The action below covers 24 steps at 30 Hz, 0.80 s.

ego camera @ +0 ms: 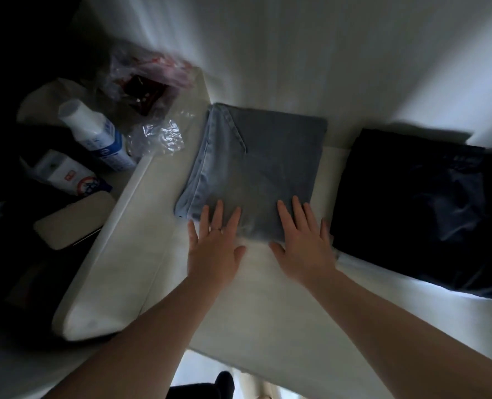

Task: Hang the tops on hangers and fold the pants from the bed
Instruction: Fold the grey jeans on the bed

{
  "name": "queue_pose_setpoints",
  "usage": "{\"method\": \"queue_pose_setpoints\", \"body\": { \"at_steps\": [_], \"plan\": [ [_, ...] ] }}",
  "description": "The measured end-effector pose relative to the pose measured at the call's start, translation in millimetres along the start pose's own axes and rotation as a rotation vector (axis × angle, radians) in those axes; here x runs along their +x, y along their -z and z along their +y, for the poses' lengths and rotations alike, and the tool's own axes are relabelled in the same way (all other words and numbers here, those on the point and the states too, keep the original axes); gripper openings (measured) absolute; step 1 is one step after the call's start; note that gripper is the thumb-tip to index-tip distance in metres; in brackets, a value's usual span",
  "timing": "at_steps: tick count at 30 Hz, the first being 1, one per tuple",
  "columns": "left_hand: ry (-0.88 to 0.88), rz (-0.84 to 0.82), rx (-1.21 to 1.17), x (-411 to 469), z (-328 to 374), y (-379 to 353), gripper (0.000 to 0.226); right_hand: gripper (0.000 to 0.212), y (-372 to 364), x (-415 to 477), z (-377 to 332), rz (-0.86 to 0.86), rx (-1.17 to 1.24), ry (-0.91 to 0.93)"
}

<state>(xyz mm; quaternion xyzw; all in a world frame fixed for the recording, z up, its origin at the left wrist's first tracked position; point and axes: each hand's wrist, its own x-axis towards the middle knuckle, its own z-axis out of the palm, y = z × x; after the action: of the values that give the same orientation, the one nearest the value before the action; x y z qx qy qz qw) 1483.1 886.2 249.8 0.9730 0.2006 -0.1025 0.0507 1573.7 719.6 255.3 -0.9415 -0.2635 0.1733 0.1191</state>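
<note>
Folded light blue jeans (256,165) lie in a square on the white surface (210,298) in the middle of the head view. My left hand (214,246) lies flat with straight fingers on the near left edge of the jeans. My right hand (303,243) lies flat the same way on the near right edge. To the right, a folded dark garment (417,208) sits on the same white surface, close beside my right hand. No hangers or tops are in view.
At the left, a white and blue bottle (97,133), a white carton (66,177), a beige case (72,220) and crumpled plastic bags (149,82) sit beside the surface's left edge. A pale wall or curtain (325,53) fills the back.
</note>
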Motion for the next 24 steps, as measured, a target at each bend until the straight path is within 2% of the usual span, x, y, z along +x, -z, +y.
{"method": "queue_pose_setpoints", "body": {
  "at_steps": [6, 10, 18, 24],
  "plan": [
    [0.008, -0.246, -0.058, -83, 22, -8, 0.077, 0.075, -3, -85, -4, -0.107, 0.025, -0.060],
    [0.063, -0.312, -0.122, -129, 44, -1, 0.075, 0.074, 3, -140, -9, -0.156, -0.008, -0.052],
    [0.116, -0.306, -0.198, -195, 81, 39, 0.070, 0.071, 40, -237, 2, -0.179, -0.067, -0.111],
    [0.181, -0.190, -0.264, -270, 84, 57, 0.070, 0.069, 70, -290, 4, -0.110, 0.012, -0.081]
  ]
}}
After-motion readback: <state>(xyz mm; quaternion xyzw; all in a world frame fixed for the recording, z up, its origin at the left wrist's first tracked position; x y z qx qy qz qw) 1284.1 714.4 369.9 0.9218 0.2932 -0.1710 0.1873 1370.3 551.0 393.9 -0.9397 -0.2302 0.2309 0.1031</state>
